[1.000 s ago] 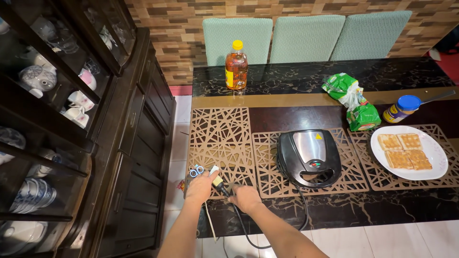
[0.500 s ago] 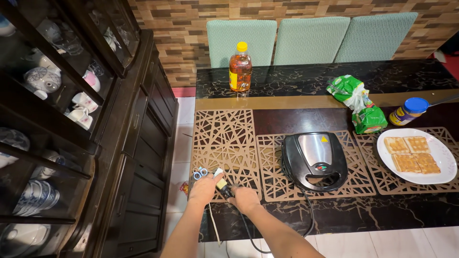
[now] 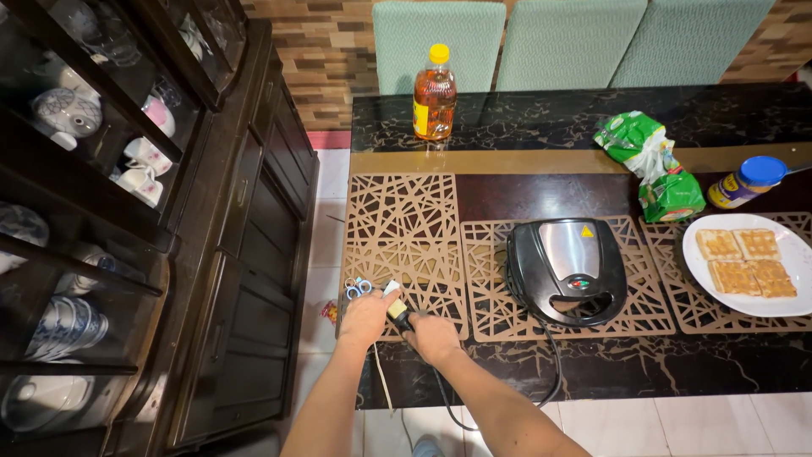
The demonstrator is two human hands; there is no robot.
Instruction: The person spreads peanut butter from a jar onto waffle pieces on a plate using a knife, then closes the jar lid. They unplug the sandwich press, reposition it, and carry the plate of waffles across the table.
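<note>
Left hand (image 3: 365, 316) closed over white socket block (image 3: 391, 294) at table's near-left edge, fingers curled around it. Right hand (image 3: 432, 337) pinched black plug (image 3: 403, 321), pressed against the block; probably seated in it, contact hidden. Black cord (image 3: 548, 372) ran from plug off table edge to closed sandwich maker (image 3: 567, 271) on middle cutout placemat (image 3: 491, 279). Blue-handled scissors (image 3: 357, 288) lay just beside left hand. Plate of toasted sandwiches (image 3: 748, 262) sat far right.

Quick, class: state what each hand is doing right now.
Left hand: closed on the pale socket block.
Right hand: closed on the black plug.
</note>
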